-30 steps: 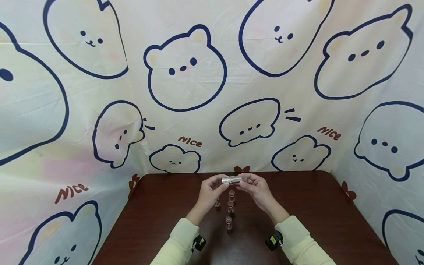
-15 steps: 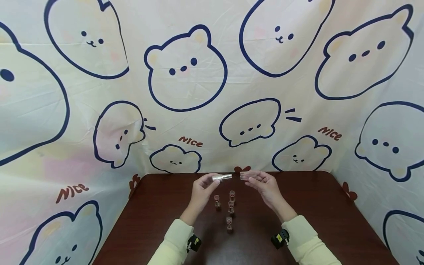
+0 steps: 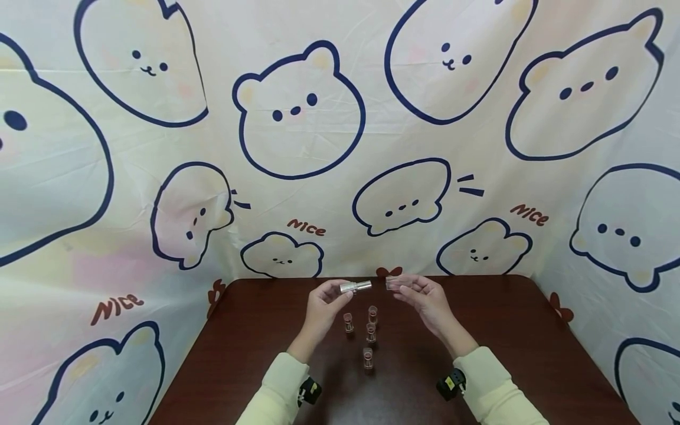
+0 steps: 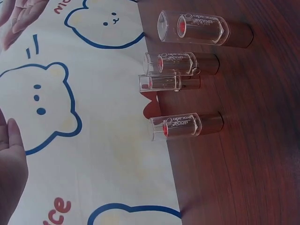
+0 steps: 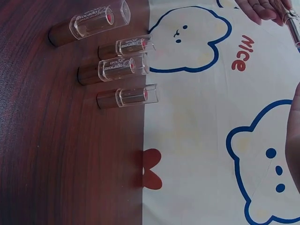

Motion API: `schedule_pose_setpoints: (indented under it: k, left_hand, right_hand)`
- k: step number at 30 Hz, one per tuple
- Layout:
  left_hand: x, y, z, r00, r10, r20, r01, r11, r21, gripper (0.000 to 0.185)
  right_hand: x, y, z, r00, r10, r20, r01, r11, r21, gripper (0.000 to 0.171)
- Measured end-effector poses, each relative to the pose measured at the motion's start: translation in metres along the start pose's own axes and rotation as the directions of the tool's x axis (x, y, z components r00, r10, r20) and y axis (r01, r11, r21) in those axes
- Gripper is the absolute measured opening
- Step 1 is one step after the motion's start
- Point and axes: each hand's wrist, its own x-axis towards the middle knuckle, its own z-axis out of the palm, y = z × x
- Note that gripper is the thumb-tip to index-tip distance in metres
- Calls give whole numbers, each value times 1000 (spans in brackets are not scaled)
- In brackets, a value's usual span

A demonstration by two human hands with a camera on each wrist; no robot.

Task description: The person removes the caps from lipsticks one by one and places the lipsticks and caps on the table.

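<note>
Above the far part of the dark wooden table [image 3: 510, 354], my left hand [image 3: 344, 291] pinches a silver lipstick tube [image 3: 356, 287], held level. My right hand [image 3: 399, 288] pinches its clear cap [image 3: 394, 283] a short gap to the right of the tube's end. Below and between the hands, several capped lipsticks stand upright on the table, the nearest [image 3: 367, 358] and the farthest [image 3: 372, 314] among them. The left wrist view shows them in a row [image 4: 180, 63]. In the right wrist view they appear again [image 5: 112, 68], with the silver tube [image 5: 294, 24] at the top right corner.
A cream cloth printed with bear faces [image 3: 297, 112] hangs behind the table and down both sides. Both sleeves are pale yellow, and each wrist carries a small black camera [image 3: 450, 385].
One second ago tube and cap were joined between both hands. The hands have drawn apart, the cap going right with the right hand. Since half a second ago almost nothing has moved.
</note>
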Motion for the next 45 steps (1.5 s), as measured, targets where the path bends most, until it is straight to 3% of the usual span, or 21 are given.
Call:
schedule_pose_setpoints:
  k: [12,24,36,45]
  left_hand:
    - [4,-3,-2,1000,-7,2,7,1000,-1,29]
    - [7,-4,-6,998,-33,58,33,999,3,33]
    - [3,-6,-16,998,-69,15,69,998,-2,27]
    - [1,-6,-22,995,-103,-5,103,994,47,27]
  right_hand:
    - [1,-8,-10,999,-1,-35,0,1000,-29,34]
    - [-1,-14,-24,997,19,-69,-21,999,-38,37]
    - [-9,-20,-44,996,29,-84,-35,997,-67,48]
    - [-18,-25,-64,989,52,-136,-67,992,-106,42]
